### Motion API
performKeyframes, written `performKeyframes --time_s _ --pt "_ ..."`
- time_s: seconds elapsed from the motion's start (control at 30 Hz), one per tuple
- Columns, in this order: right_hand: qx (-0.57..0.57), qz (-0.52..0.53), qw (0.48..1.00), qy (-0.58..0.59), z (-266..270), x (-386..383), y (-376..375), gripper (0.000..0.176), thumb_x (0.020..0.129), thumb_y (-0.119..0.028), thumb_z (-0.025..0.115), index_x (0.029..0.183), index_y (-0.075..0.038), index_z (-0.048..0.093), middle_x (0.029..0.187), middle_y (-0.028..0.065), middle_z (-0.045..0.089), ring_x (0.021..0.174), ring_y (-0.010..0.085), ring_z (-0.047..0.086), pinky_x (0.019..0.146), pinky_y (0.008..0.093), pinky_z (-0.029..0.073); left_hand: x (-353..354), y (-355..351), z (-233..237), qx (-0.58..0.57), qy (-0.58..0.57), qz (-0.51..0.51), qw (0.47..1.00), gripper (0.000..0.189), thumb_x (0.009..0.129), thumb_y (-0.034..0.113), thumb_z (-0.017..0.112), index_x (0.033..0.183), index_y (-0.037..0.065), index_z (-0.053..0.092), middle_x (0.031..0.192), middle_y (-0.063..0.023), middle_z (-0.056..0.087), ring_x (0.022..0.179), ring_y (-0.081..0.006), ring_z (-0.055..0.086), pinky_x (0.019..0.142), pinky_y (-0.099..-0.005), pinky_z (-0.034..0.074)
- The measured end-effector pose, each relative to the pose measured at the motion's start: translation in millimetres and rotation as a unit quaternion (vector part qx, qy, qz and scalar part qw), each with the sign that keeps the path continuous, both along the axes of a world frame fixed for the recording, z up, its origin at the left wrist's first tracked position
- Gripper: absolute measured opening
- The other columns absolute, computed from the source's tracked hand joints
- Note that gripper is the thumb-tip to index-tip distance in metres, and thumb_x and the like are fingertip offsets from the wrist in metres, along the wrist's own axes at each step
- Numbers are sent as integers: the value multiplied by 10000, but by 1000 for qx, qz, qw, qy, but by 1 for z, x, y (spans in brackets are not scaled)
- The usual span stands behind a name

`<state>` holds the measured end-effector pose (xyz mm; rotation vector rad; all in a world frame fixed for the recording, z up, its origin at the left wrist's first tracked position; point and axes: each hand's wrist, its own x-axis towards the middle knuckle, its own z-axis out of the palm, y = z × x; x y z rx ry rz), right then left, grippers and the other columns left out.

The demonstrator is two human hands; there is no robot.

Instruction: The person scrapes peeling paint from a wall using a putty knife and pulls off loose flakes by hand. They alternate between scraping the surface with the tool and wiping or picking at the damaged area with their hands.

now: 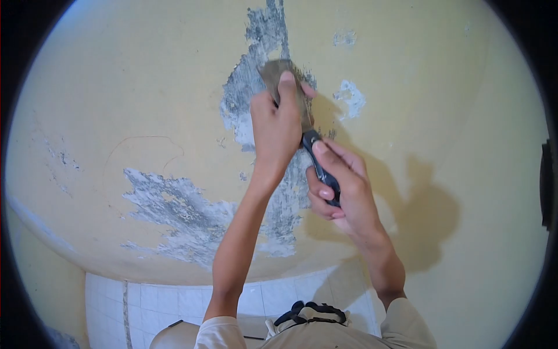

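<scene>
A scraper [306,116] with a wide metal blade and a dark handle is held up in front of a yellow wall [192,70]. Around its handle are the fingers of my right hand [346,180], the thumb lying along the top. My left hand [279,119] grips the blade, thumb on its face and fingers behind it. The blade's upper edge is over a grey patch [238,87] where the paint is gone. Whether the edge touches the wall is hard to tell.
Another bare patch [174,203] spreads at the lower left, and small whitish spots [350,99] mark the wall on the right. White floor tiles [157,299] lie below. A rounded brown object [180,337] stands at the bottom. A dark object [545,185] is at the right edge.
</scene>
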<state>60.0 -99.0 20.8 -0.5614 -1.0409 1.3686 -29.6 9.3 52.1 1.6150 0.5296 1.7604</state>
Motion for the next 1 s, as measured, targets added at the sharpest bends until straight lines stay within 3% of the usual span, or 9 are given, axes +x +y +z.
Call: performKeyframes --time_s 0.13,0.2,0.33,0.43,0.57,0.67,0.9,1.0 --pt "5 22 999 23 8 1 0 229 1012 -286 525 997 -60 493 551 -8 367 349 57 270 327 226 189 -1 -4 10 -23 9 6 1000 424 988 351 499 817 -1 663 607 -36 574 514 -107 526 487 -256 401" --pt "-15 20 999 43 11 -2 -2 224 1013 -287 522 1018 -64 497 555 0 372 343 60 265 326 226 189 -2 -3 15 -12 23 28 999 465 1007 289 452 748 -34 663 539 -26 518 513 -97 474 504 -303 376" --pt "-29 37 998 33 -12 1 -3 220 1016 -290 513 1018 -70 499 557 5 374 341 62 267 327 225 187 0 -8 -8 -22 14 41 999 466 1004 286 449 748 -40 662 520 -28 507 498 -100 477 489 -302 376" --pt "-18 54 996 68 4 2 -5 232 1015 -291 512 1064 -64 517 556 4 373 335 64 272 323 224 185 1 -14 12 -63 -11 -5 998 454 997 269 449 740 -38 664 511 -17 491 482 -87 434 482 -296 348" --pt "-34 55 996 68 -9 -1 -7 237 1013 -291 516 1084 -65 524 556 5 375 331 65 278 321 226 185 1 -4 -16 -32 15 26 999 463 994 274 451 735 -45 665 509 -30 501 494 -89 461 494 -307 370" --pt "-20 42 996 76 0 0 -1 234 1012 -301 519 1061 -73 515 554 1 378 323 66 288 319 227 182 1 -4 8 -14 -1 14 1000 468 995 276 449 737 -51 663 509 -35 500 502 -92 474 499 -315 379" --pt "-26 57 995 74 0 2 -4 210 1013 -293 511 1014 -84 501 555 -5 381 321 64 280 318 229 178 2 -11 6 -44 4 14 999 479 993 284 443 738 -58 661 515 -40 508 506 -113 503 508 -320 396" --pt "-18 60 995 72 9 3 -8 219 1013 -296 512 1030 -78 509 553 -6 378 321 62 275 318 229 176 1 -12 13 -81 -16 -32 996 468 992 280 443 746 -51 666 521 -42 511 495 -113 493 496 -318 391"
